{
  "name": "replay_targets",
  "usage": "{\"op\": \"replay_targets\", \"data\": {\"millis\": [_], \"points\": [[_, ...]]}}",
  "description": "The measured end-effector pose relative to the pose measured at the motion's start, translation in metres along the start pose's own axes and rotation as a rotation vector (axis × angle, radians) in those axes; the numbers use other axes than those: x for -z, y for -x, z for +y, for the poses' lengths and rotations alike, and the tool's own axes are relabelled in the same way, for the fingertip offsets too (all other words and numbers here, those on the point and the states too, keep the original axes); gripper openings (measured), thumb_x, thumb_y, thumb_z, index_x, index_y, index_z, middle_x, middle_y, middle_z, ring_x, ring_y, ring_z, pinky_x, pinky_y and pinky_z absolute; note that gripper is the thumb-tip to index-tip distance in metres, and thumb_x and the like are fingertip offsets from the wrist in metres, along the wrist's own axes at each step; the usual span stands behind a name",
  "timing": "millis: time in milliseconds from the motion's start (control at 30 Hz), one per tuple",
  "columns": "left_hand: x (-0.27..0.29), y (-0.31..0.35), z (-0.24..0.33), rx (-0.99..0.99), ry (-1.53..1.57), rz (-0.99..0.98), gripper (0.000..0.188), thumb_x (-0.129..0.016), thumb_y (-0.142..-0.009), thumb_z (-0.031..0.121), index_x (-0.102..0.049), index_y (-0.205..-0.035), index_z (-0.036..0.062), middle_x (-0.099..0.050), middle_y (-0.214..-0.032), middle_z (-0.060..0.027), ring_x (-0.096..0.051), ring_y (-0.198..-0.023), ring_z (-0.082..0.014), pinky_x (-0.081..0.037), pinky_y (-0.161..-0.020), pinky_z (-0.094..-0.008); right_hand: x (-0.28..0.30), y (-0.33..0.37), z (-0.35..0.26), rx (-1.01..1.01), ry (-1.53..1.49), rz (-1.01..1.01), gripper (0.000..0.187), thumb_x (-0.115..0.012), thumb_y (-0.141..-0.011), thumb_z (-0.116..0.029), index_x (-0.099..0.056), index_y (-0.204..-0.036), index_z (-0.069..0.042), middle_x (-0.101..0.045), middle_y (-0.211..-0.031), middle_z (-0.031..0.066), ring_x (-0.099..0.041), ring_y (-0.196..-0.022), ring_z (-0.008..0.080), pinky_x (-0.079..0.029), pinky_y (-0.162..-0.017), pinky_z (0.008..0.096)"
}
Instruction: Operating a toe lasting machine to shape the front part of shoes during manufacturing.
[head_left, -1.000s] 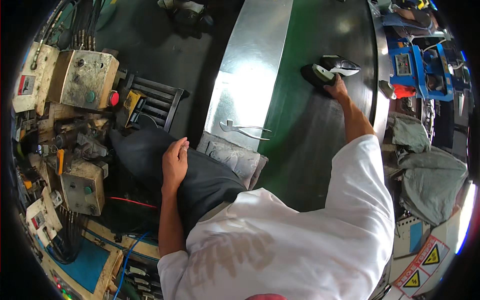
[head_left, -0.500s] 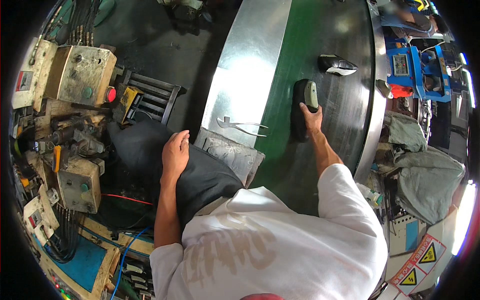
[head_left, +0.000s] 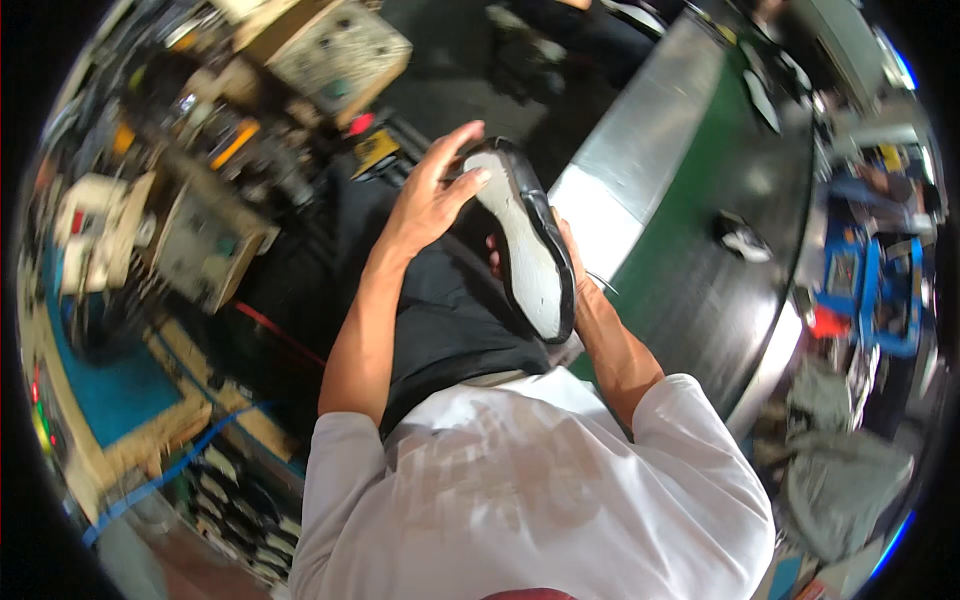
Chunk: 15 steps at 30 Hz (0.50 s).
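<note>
A black shoe upper on a last [head_left: 535, 255] is tilted in front of my body, its pale underside turned up toward me. My right hand [head_left: 567, 250] grips it from behind and the right side; most of those fingers are hidden by the shoe. Around the shoe's far end, my left hand [head_left: 430, 200] is open, thumb and fingers apart. Its thumb overlaps the pale underside; whether it presses there I cannot tell. Another black and white shoe [head_left: 742, 237] lies on the dark conveyor belt [head_left: 690, 310] to the right.
A metal ledge [head_left: 640, 150] runs along the belt's left side. Worn machine control boxes [head_left: 340, 60] stand to the left. Shoe parts on a rack [head_left: 235, 510] are at lower left, with a blue hose [head_left: 190, 450] nearby. Grey cloth covers [head_left: 845, 490] lie at right.
My right hand has lifted the shoe off the belt, brought it left before my body and turned its underside up. My left hand has moved right to the shoe. The view has swung left.
</note>
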<state>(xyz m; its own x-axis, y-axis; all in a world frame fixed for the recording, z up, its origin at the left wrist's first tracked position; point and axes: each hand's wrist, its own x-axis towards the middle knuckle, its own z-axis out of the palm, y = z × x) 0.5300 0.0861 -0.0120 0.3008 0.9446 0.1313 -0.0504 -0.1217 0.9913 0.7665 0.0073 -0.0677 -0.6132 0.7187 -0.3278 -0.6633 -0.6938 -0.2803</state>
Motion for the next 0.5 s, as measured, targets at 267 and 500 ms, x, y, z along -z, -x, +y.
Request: {"op": "replay_targets", "data": {"millis": [267, 500], "points": [[0.091, 0.107, 0.018, -0.184, -0.759, 0.488, 0.021, -0.066, -0.106, 0.012, -0.073, -0.12, -0.0018, -0.077, -0.112, -0.0212, -0.075, -0.101, -0.0412, -0.06, -0.085, -0.0434, -0.077, -0.066, 0.056, -0.064, 0.936, 0.008, 0.096, -0.072, -0.102, -0.053, -0.029, -0.17, -0.002, -0.04, -0.169, 0.0236, -0.048, -0.15, 0.0374, -0.043, -0.122, 0.0458], [0.094, 0.122, 0.016, -0.131, -0.504, 0.512, 0.028, -0.068, -0.104, 0.008, -0.068, -0.129, -0.0053, -0.073, -0.12, -0.0247, -0.074, -0.108, -0.0416, -0.059, -0.09, -0.0414, -0.142, -0.119, 0.062, 0.377, 1.695, -0.052, 0.071, -0.075, -0.1, -0.036, -0.051, -0.155, 0.002, -0.07, -0.133, 0.0287, -0.071, -0.123, 0.039, -0.055, -0.104, 0.0425]]}}
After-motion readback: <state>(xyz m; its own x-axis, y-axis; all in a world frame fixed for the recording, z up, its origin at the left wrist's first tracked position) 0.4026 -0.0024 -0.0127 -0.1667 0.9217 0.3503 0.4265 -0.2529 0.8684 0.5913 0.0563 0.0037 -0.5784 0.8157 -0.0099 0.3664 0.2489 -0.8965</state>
